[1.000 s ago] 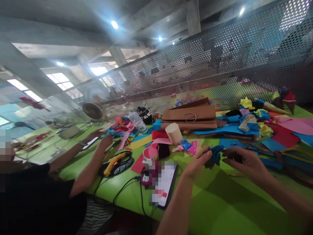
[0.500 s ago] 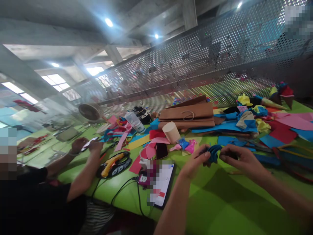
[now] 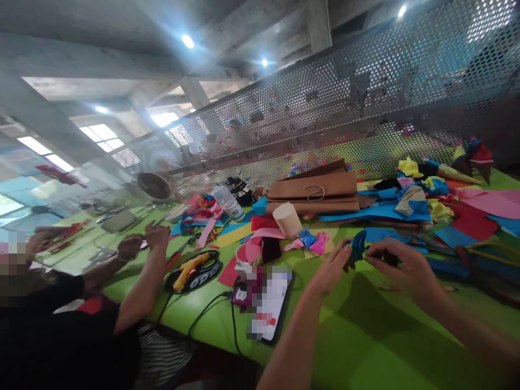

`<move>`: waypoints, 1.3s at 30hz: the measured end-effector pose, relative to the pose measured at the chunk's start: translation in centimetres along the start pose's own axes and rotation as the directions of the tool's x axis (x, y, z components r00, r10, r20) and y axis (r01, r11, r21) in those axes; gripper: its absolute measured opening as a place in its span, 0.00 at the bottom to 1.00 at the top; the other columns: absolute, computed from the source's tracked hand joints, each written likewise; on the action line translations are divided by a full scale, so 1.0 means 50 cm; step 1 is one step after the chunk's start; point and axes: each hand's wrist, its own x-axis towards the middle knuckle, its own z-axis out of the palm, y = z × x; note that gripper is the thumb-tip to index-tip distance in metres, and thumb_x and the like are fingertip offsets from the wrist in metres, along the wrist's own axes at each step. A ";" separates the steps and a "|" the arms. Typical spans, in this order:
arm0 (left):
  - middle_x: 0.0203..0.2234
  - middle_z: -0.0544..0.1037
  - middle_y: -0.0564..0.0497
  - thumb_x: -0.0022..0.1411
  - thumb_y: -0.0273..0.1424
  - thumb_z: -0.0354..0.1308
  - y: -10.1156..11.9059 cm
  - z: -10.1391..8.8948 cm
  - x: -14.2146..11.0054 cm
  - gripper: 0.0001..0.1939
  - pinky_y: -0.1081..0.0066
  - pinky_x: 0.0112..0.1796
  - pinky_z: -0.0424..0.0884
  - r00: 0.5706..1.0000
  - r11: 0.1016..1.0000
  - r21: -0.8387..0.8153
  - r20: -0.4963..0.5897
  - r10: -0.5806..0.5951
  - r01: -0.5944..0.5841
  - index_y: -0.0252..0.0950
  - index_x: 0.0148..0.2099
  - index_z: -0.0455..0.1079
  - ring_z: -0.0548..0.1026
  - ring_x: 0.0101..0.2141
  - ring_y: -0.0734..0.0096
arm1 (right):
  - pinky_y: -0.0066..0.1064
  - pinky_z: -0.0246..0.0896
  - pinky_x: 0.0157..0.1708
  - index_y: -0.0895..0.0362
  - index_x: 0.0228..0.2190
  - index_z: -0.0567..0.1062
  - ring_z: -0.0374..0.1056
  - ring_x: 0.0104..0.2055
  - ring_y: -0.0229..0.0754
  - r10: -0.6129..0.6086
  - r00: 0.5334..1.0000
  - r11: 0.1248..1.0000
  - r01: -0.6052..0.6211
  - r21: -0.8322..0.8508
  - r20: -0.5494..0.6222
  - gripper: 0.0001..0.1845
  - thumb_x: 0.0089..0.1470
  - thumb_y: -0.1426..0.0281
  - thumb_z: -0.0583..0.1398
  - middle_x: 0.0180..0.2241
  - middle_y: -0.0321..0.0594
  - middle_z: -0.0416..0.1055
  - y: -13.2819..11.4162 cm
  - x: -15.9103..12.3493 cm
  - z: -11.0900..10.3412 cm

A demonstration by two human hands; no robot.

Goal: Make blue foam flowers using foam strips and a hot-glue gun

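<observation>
The left hand [image 3: 333,266] pinches the pleated blue paper [image 3: 358,247] above the green tabletop [image 3: 349,341], apparently to secure its gathered folds. The right hand [image 3: 402,266] curls beside its edge; its grip cannot be determined.

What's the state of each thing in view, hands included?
Left hand: closed on the blue piece
Blue piece: folded into layers, held
Right hand: curled beside the blue piece; contact unclear
Large phone: screen lit
Smaller phone: screen dark
Brown sheets: folded, stacked
Yellow paper: crumpled
Ceiling light: on
Plastic cup: contents unclear
</observation>
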 end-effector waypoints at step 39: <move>0.37 0.81 0.42 0.62 0.50 0.57 -0.007 0.002 0.014 0.35 0.72 0.29 0.62 1.000 0.967 -0.255 0.015 0.026 -0.021 0.28 0.60 0.66 0.70 0.27 0.72 | 0.38 0.69 0.38 0.50 0.38 0.81 0.75 0.38 0.48 0.033 0.996 0.998 -0.036 -0.043 -0.082 0.10 0.61 0.58 0.64 0.36 0.41 0.80 0.027 0.007 -0.012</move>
